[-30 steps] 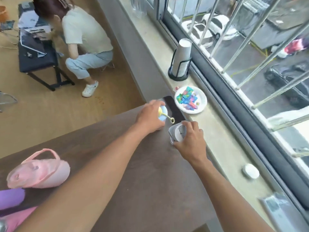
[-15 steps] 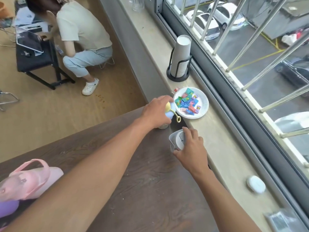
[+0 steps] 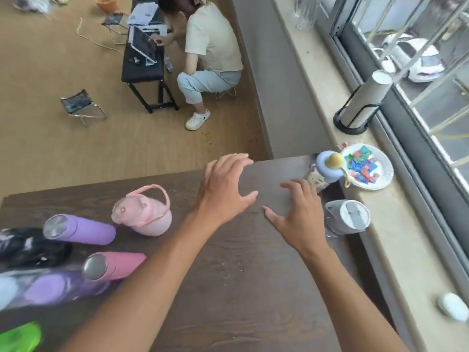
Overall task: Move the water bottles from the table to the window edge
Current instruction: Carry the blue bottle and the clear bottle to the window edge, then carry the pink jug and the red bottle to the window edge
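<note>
**deskjockey:** ok so what's the risk here? Big dark table (image 3: 253, 288) fills the lower half of the frame, window ledge (image 3: 396, 237) runs down the right side. Both hands are empty with fingers spread, left hand (image 3: 225, 191) mid-frame, right hand (image 3: 299, 217) just right of it

**ledgewatch:** I'd worry about the two already over there. The grey bottle (image 3: 346, 219) and the blue-capped bottle (image 3: 326, 171) look like they sit right at the seam between table and ledge, can't tell if they're fully on the ledge. A careless elbow could tip them

**deskjockey:** and the rest?

**ledgewatch:** lower left: purple bottle (image 3: 78, 229), pink bottle (image 3: 114, 266), and a round pink one with a handle (image 3: 144, 214). The first two look tall and narrow, easy to topple. Also the plate of candy (image 3: 366, 166) crowds the ledge, so space there is tight
</note>
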